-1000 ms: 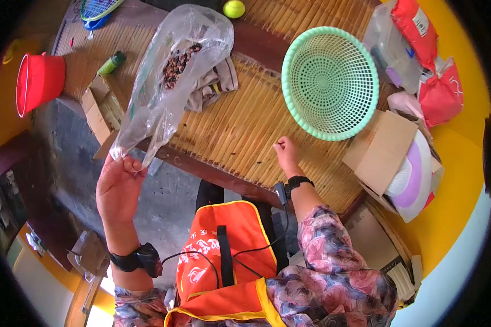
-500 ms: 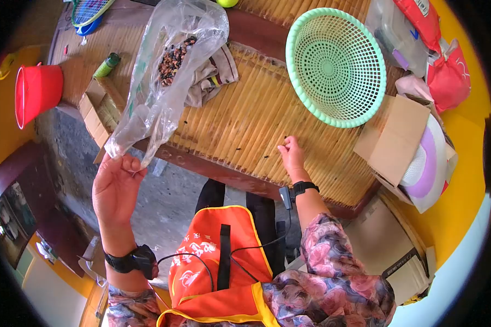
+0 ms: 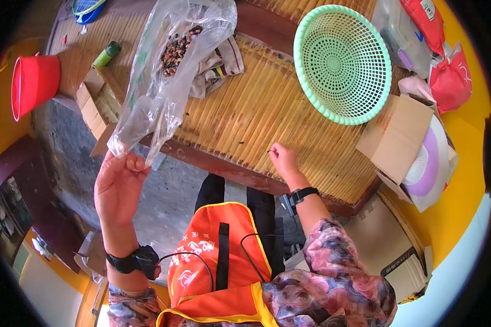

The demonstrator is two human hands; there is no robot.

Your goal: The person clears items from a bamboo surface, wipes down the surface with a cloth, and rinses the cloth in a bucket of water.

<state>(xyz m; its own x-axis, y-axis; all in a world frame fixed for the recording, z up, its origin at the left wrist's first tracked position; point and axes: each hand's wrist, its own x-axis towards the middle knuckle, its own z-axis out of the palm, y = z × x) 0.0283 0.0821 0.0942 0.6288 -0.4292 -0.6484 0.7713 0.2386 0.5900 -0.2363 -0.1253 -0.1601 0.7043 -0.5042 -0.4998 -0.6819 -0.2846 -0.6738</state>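
My left hand [image 3: 120, 185] is closed, pinching the mouth of a clear plastic bag [image 3: 153, 106]. The bag stretches from there up onto the bamboo-slat tabletop [image 3: 267, 92], and a heap of black and reddish-brown beans [image 3: 179, 52] lies inside it. Low over the front part of the slats, my right hand [image 3: 284, 162] has its thumb and fingers pressed together. A tiny dark bean [image 3: 269, 151] shows at those fingertips. To their left another dark bean [image 3: 241, 143] rests on the slats.
A green plastic basket [image 3: 343, 65] stands at the back right, beside an open cardboard box [image 3: 395, 136] and red bags [image 3: 450, 82]. A crumpled cloth [image 3: 218, 68] lies by the plastic bag. Leftward are a small carton [image 3: 95, 103], green bottle [image 3: 108, 53] and red bucket [image 3: 38, 82].
My right hand has moved a little left and toward me, and its fingertips have come to a dark bean on the slats. My left hand keeps hold of the plastic bag.
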